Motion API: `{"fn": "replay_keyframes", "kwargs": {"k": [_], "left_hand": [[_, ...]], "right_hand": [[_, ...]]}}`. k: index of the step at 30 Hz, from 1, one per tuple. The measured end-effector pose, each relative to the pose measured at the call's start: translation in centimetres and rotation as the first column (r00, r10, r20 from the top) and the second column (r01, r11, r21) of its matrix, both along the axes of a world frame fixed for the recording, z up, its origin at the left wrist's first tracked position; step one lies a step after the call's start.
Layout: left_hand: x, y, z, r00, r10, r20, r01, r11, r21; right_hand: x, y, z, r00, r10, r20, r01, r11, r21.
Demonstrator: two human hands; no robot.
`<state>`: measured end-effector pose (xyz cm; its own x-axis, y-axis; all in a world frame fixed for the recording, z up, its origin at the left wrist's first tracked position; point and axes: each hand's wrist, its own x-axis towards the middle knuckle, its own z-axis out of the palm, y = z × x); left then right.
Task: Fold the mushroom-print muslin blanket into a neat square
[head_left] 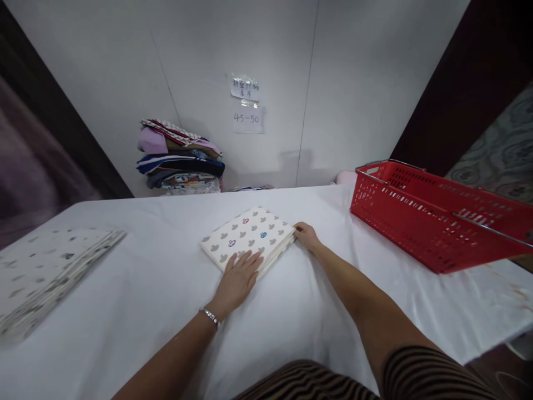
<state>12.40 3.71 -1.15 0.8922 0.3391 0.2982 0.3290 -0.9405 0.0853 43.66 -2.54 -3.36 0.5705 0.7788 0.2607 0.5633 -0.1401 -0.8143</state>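
Note:
A folded white cloth [254,236] with grey, red, blue and purple mouse-head shapes lies flat on the white-covered table [166,311], in front of my body. My left hand [238,279] rests on its near edge, palm down with fingers spread. At the cloth's right corner, my right hand [307,236] pinches the folded layers between thumb and fingers. A silver bracelet [210,317] circles my left wrist.
A larger folded patterned cloth [50,266] lies at the left. The red basket [433,216] stands at the right. Behind the table's far edge are stacked clothes [181,158] and a wall with paper signs [249,119].

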Motion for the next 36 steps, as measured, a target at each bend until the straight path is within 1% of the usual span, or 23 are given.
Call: {"fn": "replay_keyframes", "kwargs": {"k": [4,7,9,10,12,14,16,18,20,22,26,28,31,34,36], "left_hand": [[0.1,-0.1,0.1,1.0,0.004,0.004,-0.004,1.0,-0.003],[0.1,-0.1,0.1,1.0,0.007,0.008,-0.007,1.0,-0.009],[0.2,-0.1,0.1,1.0,0.006,0.007,-0.006,1.0,-0.006],[0.2,-0.1,0.0,1.0,0.006,0.006,-0.006,1.0,-0.003],[0.2,-0.1,0.0,1.0,0.008,0.007,-0.008,1.0,0.007],[0.2,-0.1,0.0,1.0,0.006,0.018,-0.007,1.0,0.023],[0.2,-0.1,0.0,1.0,0.0,0.031,-0.001,0.999,0.041],[0.2,-0.2,0.0,0.999,-0.005,0.038,0.003,0.999,0.053],[0.1,-0.2,0.0,0.999,-0.009,0.046,0.007,0.998,0.058],[0.1,-0.1,0.0,0.998,-0.018,0.056,0.014,0.998,0.059],[0.2,-0.1,-0.3,0.996,-0.025,0.084,0.02,0.998,0.061],[0.2,-0.1,-0.4,0.995,-0.02,0.1,0.014,0.998,0.061],[0.1,-0.2,-0.4,0.995,-0.019,0.097,0.013,0.998,0.058],[0.1,-0.3,-0.4,0.997,-0.019,0.078,0.015,0.998,0.055],[0.0,-0.4,-0.3,0.997,-0.015,0.071,0.012,0.998,0.054]], "right_hand": [[0.2,-0.4,0.3,0.999,0.024,-0.04,-0.025,0.999,-0.029],[-0.1,-0.9,1.2,1.0,-0.008,-0.018,0.008,1.0,-0.025],[-1.1,-0.8,2.1,0.996,-0.022,0.081,0.021,1.0,0.013],[-1.9,-0.7,2.5,0.987,-0.006,0.162,0.001,1.0,0.031],[-4.1,-0.2,3.4,0.93,0.085,0.357,-0.1,0.995,0.022],[-6.4,0.4,4.1,0.853,0.181,0.49,-0.171,0.983,-0.067],[-8.1,0.7,4.4,0.787,0.265,0.557,-0.186,0.963,-0.195],[-8.7,0.6,4.4,0.767,0.31,0.561,-0.156,0.939,-0.306],[-8.5,0.1,4.2,0.78,0.33,0.532,-0.127,0.916,-0.381],[-7.9,-0.5,3.8,0.797,0.34,0.5,-0.12,0.899,-0.421],[-7.3,-1.1,3.6,0.809,0.352,0.471,-0.128,0.887,-0.445],[-7.5,-0.8,4.0,0.814,0.365,0.452,-0.132,0.873,-0.469],[-8.2,0.3,5.4,0.836,0.37,0.406,-0.121,0.845,-0.521],[-8.7,2.2,7.0,0.834,0.371,0.408,-0.121,0.845,-0.522],[-8.9,3.8,7.5,0.82,0.392,0.417,-0.131,0.838,-0.529]]}}
